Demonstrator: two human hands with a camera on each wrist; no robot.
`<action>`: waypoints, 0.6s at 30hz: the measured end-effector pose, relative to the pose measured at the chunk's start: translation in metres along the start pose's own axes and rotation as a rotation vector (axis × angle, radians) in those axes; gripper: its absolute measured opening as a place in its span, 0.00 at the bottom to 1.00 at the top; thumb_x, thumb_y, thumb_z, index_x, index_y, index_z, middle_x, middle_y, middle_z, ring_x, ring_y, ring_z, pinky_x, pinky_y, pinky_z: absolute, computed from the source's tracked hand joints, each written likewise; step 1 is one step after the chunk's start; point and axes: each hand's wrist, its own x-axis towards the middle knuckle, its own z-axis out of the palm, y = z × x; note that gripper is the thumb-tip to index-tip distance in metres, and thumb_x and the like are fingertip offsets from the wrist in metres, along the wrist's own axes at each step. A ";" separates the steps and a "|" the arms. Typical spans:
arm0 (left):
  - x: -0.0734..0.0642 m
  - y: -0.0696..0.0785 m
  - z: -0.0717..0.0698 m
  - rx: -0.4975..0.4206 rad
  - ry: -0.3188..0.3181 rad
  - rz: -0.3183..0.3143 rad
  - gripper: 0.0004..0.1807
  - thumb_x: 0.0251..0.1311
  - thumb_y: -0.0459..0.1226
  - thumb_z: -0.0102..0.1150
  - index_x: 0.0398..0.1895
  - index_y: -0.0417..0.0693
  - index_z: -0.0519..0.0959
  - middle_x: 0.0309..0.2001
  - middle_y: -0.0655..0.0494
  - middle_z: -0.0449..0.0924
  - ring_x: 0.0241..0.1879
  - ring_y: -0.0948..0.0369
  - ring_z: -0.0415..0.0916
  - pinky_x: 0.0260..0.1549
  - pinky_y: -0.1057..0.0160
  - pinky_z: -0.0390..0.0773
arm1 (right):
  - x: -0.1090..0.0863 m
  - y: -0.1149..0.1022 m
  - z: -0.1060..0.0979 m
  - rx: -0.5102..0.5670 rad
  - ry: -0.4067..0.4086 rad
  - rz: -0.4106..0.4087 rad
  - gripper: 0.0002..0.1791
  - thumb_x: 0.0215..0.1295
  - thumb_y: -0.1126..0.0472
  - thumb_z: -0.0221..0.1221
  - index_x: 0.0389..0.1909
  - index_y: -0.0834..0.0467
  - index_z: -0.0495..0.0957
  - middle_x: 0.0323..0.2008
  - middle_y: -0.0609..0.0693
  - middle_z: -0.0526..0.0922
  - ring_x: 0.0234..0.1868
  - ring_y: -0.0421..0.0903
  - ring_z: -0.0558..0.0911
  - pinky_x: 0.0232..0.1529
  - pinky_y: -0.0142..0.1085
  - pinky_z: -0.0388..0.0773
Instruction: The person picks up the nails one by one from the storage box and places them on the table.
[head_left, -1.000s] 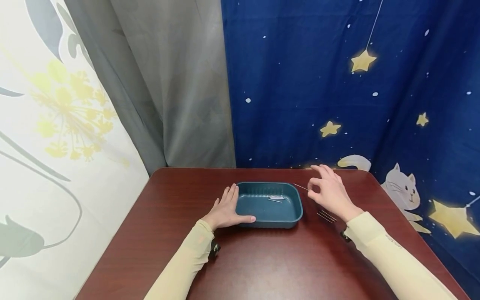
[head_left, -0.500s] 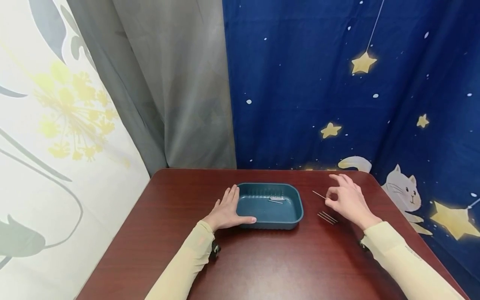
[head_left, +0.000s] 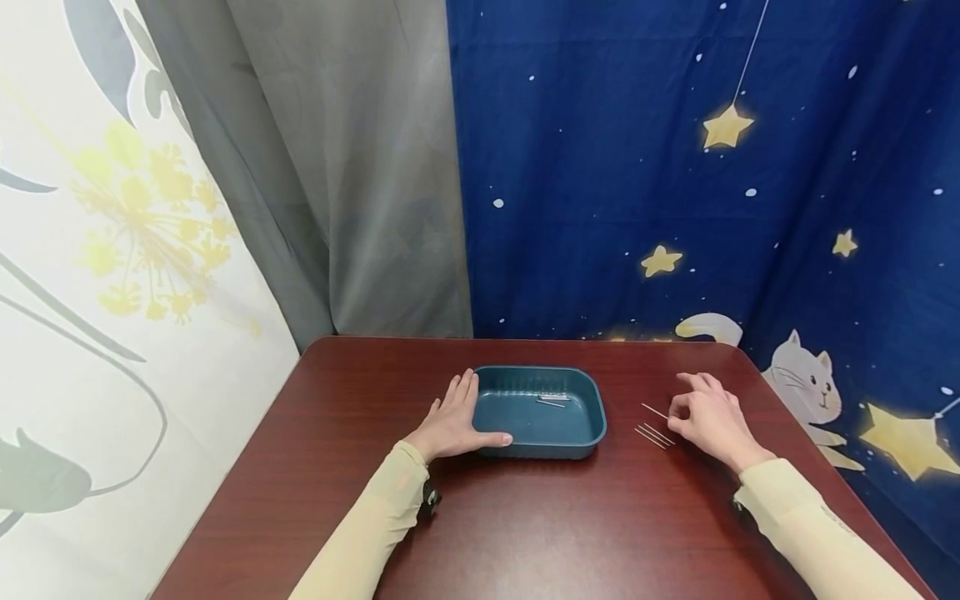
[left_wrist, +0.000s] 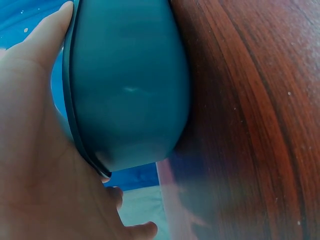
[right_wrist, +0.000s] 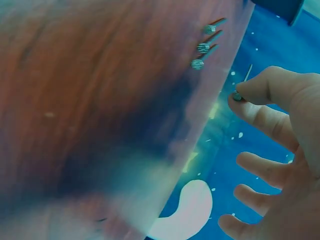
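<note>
A dark teal rectangular bin [head_left: 542, 451] sits on the table, and several thin metal nails [head_left: 552, 401] lie together inside it. My left hand [head_left: 450, 427] rests on its left end, fingers extended along the rim and thumb over the front edge. Off to the right of the bin, my right hand [head_left: 714, 423] pinches a nail [head_left: 655, 411] between thumb and index finger. In the right wrist view the pinched nail's ridged head [right_wrist: 237, 95] shows at the fingertips, with the other fingers spread. Just in front of that hand, several nails [head_left: 655, 436] lie side by side on the tabletop.
The red-brown wooden table [head_left: 510, 525] has its back edge just behind the bin. A grey curtain [head_left: 375, 192] and a blue starry curtain [head_left: 585, 192] hang behind it, with a white patterned cloth [head_left: 112, 375] on the left.
My right hand has moved right and toward me, from beside the bin's back right corner to beside the row of nails, still pinching its nail and now lower. The left hand stays put.
</note>
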 end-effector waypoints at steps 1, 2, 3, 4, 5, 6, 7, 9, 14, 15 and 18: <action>0.000 0.000 0.000 0.000 -0.001 0.000 0.71 0.28 0.81 0.44 0.73 0.50 0.36 0.73 0.57 0.30 0.72 0.54 0.31 0.62 0.39 0.47 | -0.001 0.001 0.001 0.002 -0.009 0.001 0.09 0.44 0.56 0.66 0.15 0.38 0.76 0.59 0.60 0.67 0.61 0.63 0.56 0.45 0.65 0.56; 0.000 0.000 0.000 -0.002 -0.001 0.000 0.71 0.28 0.81 0.44 0.73 0.50 0.36 0.73 0.57 0.30 0.72 0.54 0.31 0.62 0.39 0.47 | -0.002 0.003 0.002 0.003 -0.019 0.002 0.09 0.44 0.56 0.66 0.15 0.39 0.77 0.59 0.61 0.67 0.61 0.63 0.56 0.45 0.65 0.56; 0.000 0.000 -0.001 -0.004 -0.001 0.001 0.71 0.28 0.80 0.45 0.73 0.50 0.36 0.73 0.56 0.30 0.72 0.54 0.31 0.62 0.40 0.47 | -0.003 0.004 0.003 0.005 -0.028 0.005 0.09 0.44 0.56 0.66 0.15 0.39 0.77 0.59 0.61 0.67 0.61 0.63 0.56 0.45 0.66 0.56; 0.001 0.000 -0.001 -0.005 -0.001 0.005 0.70 0.29 0.80 0.45 0.72 0.50 0.36 0.73 0.56 0.30 0.71 0.54 0.31 0.62 0.39 0.47 | -0.004 0.005 0.004 0.007 -0.036 0.009 0.09 0.45 0.56 0.66 0.15 0.39 0.77 0.59 0.61 0.67 0.61 0.63 0.56 0.45 0.66 0.56; 0.001 0.000 -0.001 -0.005 0.000 0.007 0.70 0.30 0.80 0.45 0.72 0.49 0.36 0.73 0.56 0.30 0.71 0.53 0.32 0.62 0.39 0.47 | -0.005 0.006 0.005 0.007 -0.043 0.012 0.09 0.45 0.57 0.66 0.15 0.39 0.77 0.59 0.61 0.67 0.61 0.64 0.56 0.45 0.66 0.56; 0.000 0.000 -0.002 -0.005 0.001 0.009 0.70 0.30 0.79 0.46 0.72 0.49 0.36 0.73 0.56 0.30 0.71 0.53 0.32 0.61 0.38 0.48 | -0.006 0.007 0.006 0.006 -0.050 0.015 0.09 0.45 0.57 0.66 0.15 0.40 0.77 0.59 0.61 0.67 0.61 0.64 0.56 0.45 0.66 0.56; 0.000 0.000 -0.002 -0.005 0.003 0.011 0.70 0.30 0.79 0.46 0.72 0.49 0.36 0.73 0.56 0.31 0.71 0.53 0.32 0.61 0.38 0.48 | -0.007 0.008 0.007 0.004 -0.056 0.019 0.09 0.45 0.57 0.66 0.15 0.40 0.77 0.59 0.61 0.67 0.61 0.64 0.56 0.45 0.66 0.55; 0.000 0.001 -0.002 -0.001 0.003 0.015 0.70 0.30 0.79 0.46 0.72 0.48 0.36 0.73 0.55 0.31 0.71 0.52 0.33 0.61 0.38 0.48 | -0.009 0.010 0.009 0.000 -0.068 0.026 0.09 0.44 0.57 0.66 0.15 0.40 0.77 0.59 0.61 0.68 0.61 0.64 0.55 0.45 0.66 0.55; -0.001 0.000 -0.002 0.006 -0.004 0.014 0.71 0.29 0.80 0.44 0.72 0.49 0.36 0.73 0.56 0.30 0.71 0.53 0.32 0.61 0.38 0.47 | -0.012 0.015 0.014 -0.013 -0.076 0.032 0.10 0.44 0.56 0.66 0.14 0.39 0.76 0.58 0.60 0.69 0.61 0.64 0.56 0.45 0.67 0.55; -0.001 0.000 -0.001 0.004 -0.005 0.011 0.71 0.29 0.80 0.44 0.72 0.49 0.36 0.73 0.56 0.30 0.71 0.53 0.32 0.62 0.38 0.47 | -0.012 0.016 0.014 -0.014 -0.072 0.032 0.10 0.44 0.56 0.66 0.14 0.39 0.76 0.57 0.60 0.69 0.61 0.64 0.56 0.45 0.67 0.55; -0.001 0.000 -0.001 -0.005 0.000 0.011 0.71 0.28 0.81 0.44 0.73 0.49 0.37 0.73 0.56 0.31 0.71 0.54 0.32 0.62 0.39 0.47 | -0.012 0.017 0.015 -0.021 -0.056 0.029 0.10 0.43 0.56 0.66 0.14 0.38 0.76 0.57 0.60 0.69 0.61 0.64 0.56 0.45 0.67 0.54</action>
